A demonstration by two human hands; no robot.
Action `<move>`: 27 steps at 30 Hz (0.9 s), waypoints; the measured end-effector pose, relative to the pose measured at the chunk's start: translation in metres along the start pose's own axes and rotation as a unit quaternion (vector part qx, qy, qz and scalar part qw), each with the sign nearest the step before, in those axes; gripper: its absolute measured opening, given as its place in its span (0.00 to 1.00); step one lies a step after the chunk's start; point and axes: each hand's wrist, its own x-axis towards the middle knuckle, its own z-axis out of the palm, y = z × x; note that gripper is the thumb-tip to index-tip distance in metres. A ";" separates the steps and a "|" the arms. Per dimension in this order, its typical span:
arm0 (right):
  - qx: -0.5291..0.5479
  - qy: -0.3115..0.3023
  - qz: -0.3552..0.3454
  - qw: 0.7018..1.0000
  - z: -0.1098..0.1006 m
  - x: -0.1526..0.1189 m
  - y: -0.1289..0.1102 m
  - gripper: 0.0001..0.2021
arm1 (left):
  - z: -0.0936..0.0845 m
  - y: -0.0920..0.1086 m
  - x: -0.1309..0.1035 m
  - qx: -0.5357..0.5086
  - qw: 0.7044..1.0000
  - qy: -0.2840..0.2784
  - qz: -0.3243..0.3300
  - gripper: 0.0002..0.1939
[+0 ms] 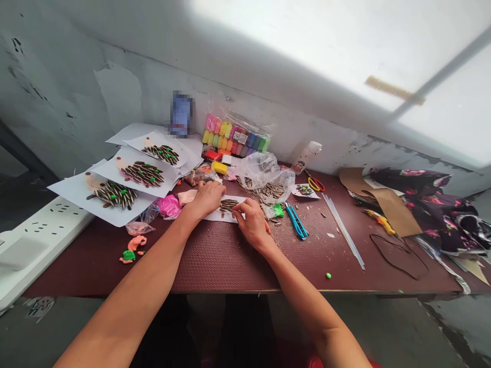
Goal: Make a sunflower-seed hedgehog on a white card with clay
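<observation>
A small white card [218, 216] lies on the dark red table, with rows of striped seeds [229, 205] stuck on it. My left hand [209, 197] rests at the card's left side, fingers bent together; what they hold, if anything, is hidden. Over the card's right part is my right hand [251, 220], thumb and fingertips pinched beside the seeds; anything between them is too small to make out. Behind my right hand, a clear plastic bag [264, 171] lies by a pile of loose seeds [271, 190]. Pink clay [169, 206] sits left of my left hand.
Sheets with seed hedgehogs [140, 174] are stacked at left, near a white power strip [42, 230]. Coloured clay packs [238, 137] and a bottle [307, 157] stand behind. To the right are a blue cutter [296, 222], scissors [315, 183], clear sticks [343, 230] and a glue gun [380, 221].
</observation>
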 end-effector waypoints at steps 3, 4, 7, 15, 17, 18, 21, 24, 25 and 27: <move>0.000 -0.001 0.004 1.000 0.003 0.001 0.001 0.07 | 0.000 0.000 0.000 -0.001 1.000 0.000 0.000 0.13; 0.000 -0.002 0.005 1.000 0.004 0.002 0.001 0.07 | -0.001 0.000 0.000 -0.003 1.000 -0.001 0.000 0.14; -0.007 -0.008 0.008 1.000 0.005 0.002 0.001 0.06 | -0.001 0.000 -0.001 -0.010 1.000 -0.005 -0.001 0.14; -0.050 -0.019 0.009 0.999 0.007 0.001 -0.001 0.06 | 0.000 0.000 -0.001 -0.010 1.000 0.002 0.001 0.14; -0.062 -0.021 0.010 0.998 0.007 0.000 -0.002 0.06 | 0.000 -0.001 -0.001 -0.011 1.000 0.002 0.002 0.14; -0.067 -0.023 0.012 0.997 0.008 0.000 -0.003 0.06 | 0.000 -0.001 -0.001 -0.013 1.000 0.001 0.003 0.14; -0.080 -0.026 0.019 0.996 0.009 -0.001 -0.005 0.06 | 0.000 -0.001 -0.002 -0.016 1.000 0.000 0.004 0.15; -0.084 -0.024 0.019 0.996 0.011 -0.002 -0.006 0.06 | 0.001 -0.001 -0.002 -0.014 1.000 0.003 0.004 0.15; -0.084 -0.024 0.018 0.996 0.011 -0.002 -0.006 0.06 | 0.001 0.000 -0.002 -0.015 1.000 0.005 0.004 0.15; -0.086 -0.023 0.017 0.996 0.011 -0.002 -0.006 0.06 | 0.001 -0.001 -0.002 -0.016 1.000 0.006 0.005 0.15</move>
